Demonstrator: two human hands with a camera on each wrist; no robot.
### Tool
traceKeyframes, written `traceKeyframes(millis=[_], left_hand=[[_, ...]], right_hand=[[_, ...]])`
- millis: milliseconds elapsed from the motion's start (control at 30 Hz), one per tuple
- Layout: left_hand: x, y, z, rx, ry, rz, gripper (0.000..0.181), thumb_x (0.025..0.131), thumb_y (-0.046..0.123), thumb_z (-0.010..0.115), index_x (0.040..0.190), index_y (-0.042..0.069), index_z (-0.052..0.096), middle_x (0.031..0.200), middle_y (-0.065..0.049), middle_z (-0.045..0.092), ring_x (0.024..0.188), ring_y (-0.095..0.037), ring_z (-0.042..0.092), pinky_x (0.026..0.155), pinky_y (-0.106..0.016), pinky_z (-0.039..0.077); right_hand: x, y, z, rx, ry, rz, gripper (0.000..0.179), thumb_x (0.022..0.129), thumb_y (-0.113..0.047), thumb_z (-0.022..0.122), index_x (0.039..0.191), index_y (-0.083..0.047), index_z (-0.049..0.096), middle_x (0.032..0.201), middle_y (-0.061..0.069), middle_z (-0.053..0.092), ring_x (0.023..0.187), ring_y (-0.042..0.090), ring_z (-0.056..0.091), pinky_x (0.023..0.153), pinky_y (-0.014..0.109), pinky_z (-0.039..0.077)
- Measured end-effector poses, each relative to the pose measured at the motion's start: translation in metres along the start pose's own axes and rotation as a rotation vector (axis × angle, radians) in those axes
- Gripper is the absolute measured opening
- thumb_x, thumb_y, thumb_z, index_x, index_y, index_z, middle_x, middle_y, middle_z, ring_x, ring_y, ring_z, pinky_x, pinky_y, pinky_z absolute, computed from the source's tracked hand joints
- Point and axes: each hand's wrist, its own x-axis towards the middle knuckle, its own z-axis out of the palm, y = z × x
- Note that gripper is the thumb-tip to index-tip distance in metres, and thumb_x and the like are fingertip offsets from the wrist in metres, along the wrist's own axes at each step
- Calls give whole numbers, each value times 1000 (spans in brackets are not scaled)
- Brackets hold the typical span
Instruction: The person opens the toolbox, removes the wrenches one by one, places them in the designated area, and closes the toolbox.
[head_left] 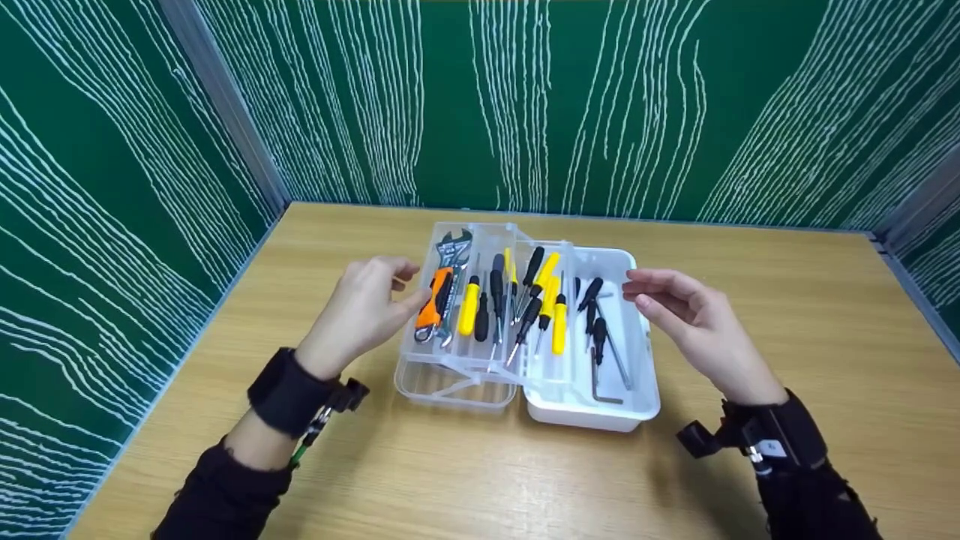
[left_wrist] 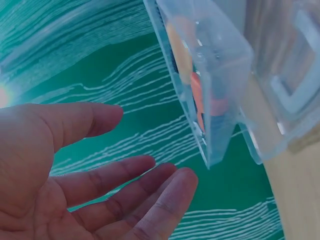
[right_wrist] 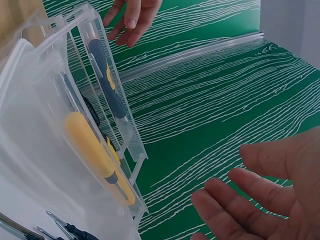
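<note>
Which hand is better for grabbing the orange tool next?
Probably the left hand: it's empty and closer to the orange tool. The right hand is across, by the white box.

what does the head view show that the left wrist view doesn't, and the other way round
Only the head view shows the person's right grip, the black left wristband, and the L-shaped hex key in the white box.

Only the left wrist view shows the palm side of the left grip and a bright glare at its left edge.

Both share the left grip itself, the clear tray with an orange tool, the green wall with white lines, and the wooden table.
</note>
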Motion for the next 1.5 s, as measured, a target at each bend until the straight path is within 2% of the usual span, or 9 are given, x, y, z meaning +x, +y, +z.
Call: traceKeyframes(millis=[200,367,500,633,767,900,1133,1333,1500], left_hand=[[18,10,4,42,-39,-4,43,102,26,75,137,0,70,134,-21,72,117,-36,70,104,-47,62],[32,16,5,81,-40,-31,43,102,27,76,134,-1,71,125,-21,73,102,-32,67,91,-39,63],[44,21,6,105,-55,-51,37,102,26,75,129,-1,73,96,-13,69,77,-24,62,64,-28,53],[58,24,8,106,-85,-85,31,102,23,75,123,-1,73,78,-6,57,62,-18,57,53,-23,44],[74,24,10,115,-78,-112,24,102,21,75,115,1,74,85,-10,67,68,-20,63,57,-24,51],[87,23,14,150,-80,-124,21,102,21,76,108,1,75,86,-10,66,70,-21,62,61,-25,53],[104,25,20,211,-102,-141,29,103,23,75,119,-1,73,92,-10,60,82,-25,64,67,-27,53],[112,28,24,240,-105,-132,30,102,23,76,121,0,75,97,-11,66,86,-26,67,74,-30,57],[116,28,29,256,-102,-118,32,100,20,78,122,-2,74,104,-13,69,89,-26,67,80,-33,63]], right_hand=[[-3,-3,4,-5,-18,6,40,109,-31,64,142,-8,64,130,3,73,117,4,71,101,11,55],[-4,-8,7,-7,-34,22,39,109,-30,65,142,-9,64,133,8,72,118,5,70,101,11,55],[-5,-11,10,4,-47,23,38,109,-26,65,142,-7,64,134,10,72,118,4,70,102,11,55],[-6,-12,13,2,-65,23,37,109,-24,65,141,-5,64,134,12,72,118,2,70,102,11,54],[-5,-13,16,-4,-82,33,36,108,-22,66,140,-4,65,136,14,72,118,1,69,102,10,53],[-5,-12,18,1,-75,18,34,108,-18,67,139,-4,66,134,14,73,117,2,70,102,11,54],[-5,-10,19,-19,-74,13,34,107,-20,68,138,-5,67,132,10,73,119,5,70,102,11,54],[-5,-11,21,-20,-79,27,38,107,-21,68,140,-1,65,133,12,73,120,10,70,102,10,53],[-6,-12,23,-9,-78,32,35,107,-20,68,138,-4,66,132,10,73,120,12,70,103,11,53]])
